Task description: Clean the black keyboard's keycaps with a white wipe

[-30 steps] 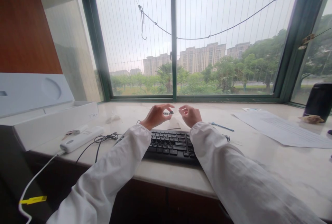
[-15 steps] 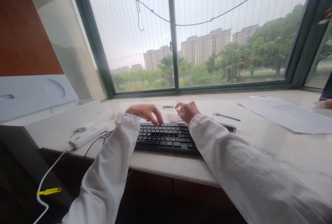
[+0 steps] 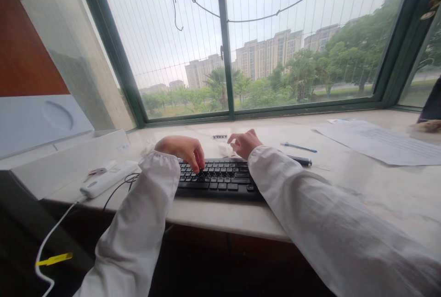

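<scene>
A black keyboard (image 3: 206, 187) lies on the pale stone counter, with dark gaps in one of its middle rows where sockets without keycaps seem to show. My left hand (image 3: 184, 150) is over its left half, thumb and fingers pinched on a small black keycap (image 3: 201, 171) at that row; the fingertips partly hide it. My right hand (image 3: 245, 143) hovers behind the keyboard's top edge, fingers bent and apart, with nothing visible in them. Near its fingertips lies a small translucent piece (image 3: 224, 147), too blurred to name. Beyond sits a short dark strip with light spots (image 3: 219, 136).
A blue pen (image 3: 300, 147) and a black cylindrical tool (image 3: 301, 160) lie to the right, with paper sheets (image 3: 368, 143) farther right. At left stand an open white box (image 3: 79, 159) and a white power strip (image 3: 106, 180) with its cable. The window (image 3: 227, 114) closes the back.
My left hand has moved left and nearer across the keyboard, from the top row to the gapped row. My right hand keeps its pose. The view has shifted slightly.
</scene>
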`<state>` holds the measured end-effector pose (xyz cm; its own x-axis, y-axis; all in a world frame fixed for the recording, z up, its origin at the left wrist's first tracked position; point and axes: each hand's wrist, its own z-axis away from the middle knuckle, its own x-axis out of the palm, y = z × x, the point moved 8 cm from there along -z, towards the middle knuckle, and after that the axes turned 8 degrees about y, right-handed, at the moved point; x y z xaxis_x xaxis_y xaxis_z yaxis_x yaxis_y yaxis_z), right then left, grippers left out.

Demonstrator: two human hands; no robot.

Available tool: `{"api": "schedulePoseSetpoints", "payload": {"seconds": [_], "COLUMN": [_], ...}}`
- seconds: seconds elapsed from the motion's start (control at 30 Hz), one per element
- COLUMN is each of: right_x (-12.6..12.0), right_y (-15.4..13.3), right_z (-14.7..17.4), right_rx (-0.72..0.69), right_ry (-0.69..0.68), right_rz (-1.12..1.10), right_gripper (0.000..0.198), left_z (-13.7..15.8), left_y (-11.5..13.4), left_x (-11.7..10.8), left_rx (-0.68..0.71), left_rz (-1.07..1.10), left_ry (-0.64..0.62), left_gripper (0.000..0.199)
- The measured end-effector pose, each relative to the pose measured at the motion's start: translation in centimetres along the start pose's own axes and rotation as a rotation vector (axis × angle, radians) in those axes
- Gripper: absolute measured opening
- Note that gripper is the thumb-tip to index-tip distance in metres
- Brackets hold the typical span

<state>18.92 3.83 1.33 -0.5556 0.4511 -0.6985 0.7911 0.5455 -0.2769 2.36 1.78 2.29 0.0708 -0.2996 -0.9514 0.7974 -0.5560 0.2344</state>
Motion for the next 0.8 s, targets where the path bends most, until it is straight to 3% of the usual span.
{"api": "schedulePoseSetpoints", "payload": {"seconds": [0.3, 0.8], "right_x": [-0.05, -0.18], "right_y": [-0.27, -0.56], "right_z": [0.23, 0.24], "right_rx": [0.003, 0.004], "right_ry": [-0.035, -0.062], "right_rz": [0.047, 0.05], "right_gripper": [0.018, 0.018], "left_z": [-0.2, 0.08], "left_y": [-0.51, -0.22], "left_x": [0.93, 0.57], "left_rx": [-0.1, -0.109], "left_rz": [-0.049, -0.093], "left_ry": [-0.107, -0.031], "left_gripper": [0.04, 0.036]}}
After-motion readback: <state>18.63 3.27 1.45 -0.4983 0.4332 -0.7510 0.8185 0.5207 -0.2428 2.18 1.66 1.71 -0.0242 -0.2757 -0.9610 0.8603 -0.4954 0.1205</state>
